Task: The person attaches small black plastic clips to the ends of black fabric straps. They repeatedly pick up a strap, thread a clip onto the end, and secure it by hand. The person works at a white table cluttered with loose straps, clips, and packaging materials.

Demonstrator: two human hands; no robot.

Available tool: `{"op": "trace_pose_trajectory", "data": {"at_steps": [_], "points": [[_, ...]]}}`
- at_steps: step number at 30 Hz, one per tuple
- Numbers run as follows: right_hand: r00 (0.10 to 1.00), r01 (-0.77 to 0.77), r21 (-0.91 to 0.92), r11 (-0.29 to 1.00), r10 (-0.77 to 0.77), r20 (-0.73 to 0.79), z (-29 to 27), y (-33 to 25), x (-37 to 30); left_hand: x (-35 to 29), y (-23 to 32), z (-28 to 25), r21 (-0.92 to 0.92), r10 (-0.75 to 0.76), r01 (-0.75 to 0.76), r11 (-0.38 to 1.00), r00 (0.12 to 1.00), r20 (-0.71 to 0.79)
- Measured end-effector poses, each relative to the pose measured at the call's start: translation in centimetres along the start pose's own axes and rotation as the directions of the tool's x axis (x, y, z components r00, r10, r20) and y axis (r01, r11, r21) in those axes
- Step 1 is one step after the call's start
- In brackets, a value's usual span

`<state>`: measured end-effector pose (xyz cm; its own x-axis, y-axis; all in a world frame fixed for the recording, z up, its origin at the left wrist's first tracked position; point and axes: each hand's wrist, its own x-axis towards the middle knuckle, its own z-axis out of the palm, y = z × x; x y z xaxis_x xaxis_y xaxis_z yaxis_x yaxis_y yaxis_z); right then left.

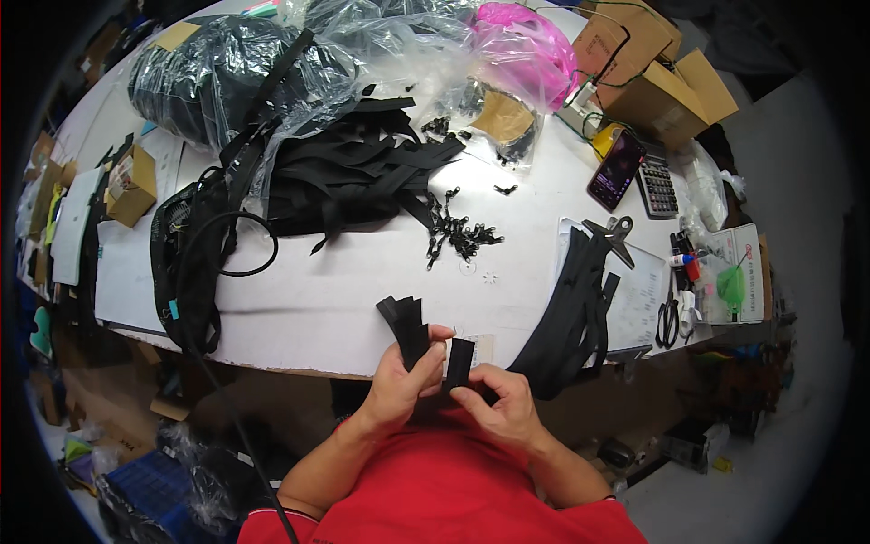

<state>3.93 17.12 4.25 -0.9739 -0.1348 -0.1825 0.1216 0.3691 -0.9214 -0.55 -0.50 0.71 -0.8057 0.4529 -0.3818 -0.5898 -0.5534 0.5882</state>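
Close to my body, at the table's front edge, my left hand [408, 379] is closed round a bunch of black zipper tapes [406, 325], whose ends fan out above the fist. Just to its right, my right hand [498, 403] pinches one black zipper tape [460, 359] between thumb and fingers, its end pointing up. The two hands are a small gap apart. Small black zipper sliders [462, 238] lie scattered beyond them on the white table [317, 304]. A large heap of black tapes [344, 177] is spread at the back left.
More black tapes [571, 308] hang over the front edge at right, by a metal clamp [616, 238]. A phone [614, 170], calculator [657, 186] and scissors [668, 319] lie farther right. Plastic-wrapped black rolls [227, 82], a pink bag [526, 50] and cardboard boxes [671, 100] line the back.
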Motion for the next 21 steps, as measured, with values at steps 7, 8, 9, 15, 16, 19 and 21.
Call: {"op": "trace_pose_trajectory", "data": {"at_steps": [7,8,9,15,16,19,21], "points": [[0.996,-0.081,0.495,0.865,0.093,0.001,1.6,1.8,0.2,-0.2,0.5,0.3,0.065,0.072,-0.069,0.995,0.996,-0.052],[0.995,-0.095,0.518,0.85,0.102,0.016,1.6,1.9,0.2,-0.2,0.5,-0.1,-0.026,0.072,-0.074,0.997,0.995,-0.071],[0.993,-0.109,0.542,0.834,0.111,0.029,1.6,2.0,0.3,-0.4,0.5,-0.8,-0.082,0.056,-0.059,0.995,0.998,-0.034],[0.997,-0.048,0.547,0.836,0.074,-0.026,2.5,1.5,0.7,-1.8,-0.1,-0.7,0.429,0.27,-0.233,0.873,0.963,-0.025],[0.997,-0.033,0.539,0.841,0.066,-0.042,2.7,1.3,0.7,-1.8,-0.2,-0.6,0.381,0.258,-0.222,0.898,0.965,-0.044],[0.996,-0.077,0.514,0.855,0.089,0.001,3.0,1.2,0.4,-1.6,0.5,0.2,0.365,0.389,-0.318,0.875,0.91,-0.142],[0.992,-0.119,0.5,0.858,0.117,0.036,3.0,0.9,-0.2,-1.2,1.6,1.5,0.314,0.466,-0.397,0.862,0.866,-0.183]]}}
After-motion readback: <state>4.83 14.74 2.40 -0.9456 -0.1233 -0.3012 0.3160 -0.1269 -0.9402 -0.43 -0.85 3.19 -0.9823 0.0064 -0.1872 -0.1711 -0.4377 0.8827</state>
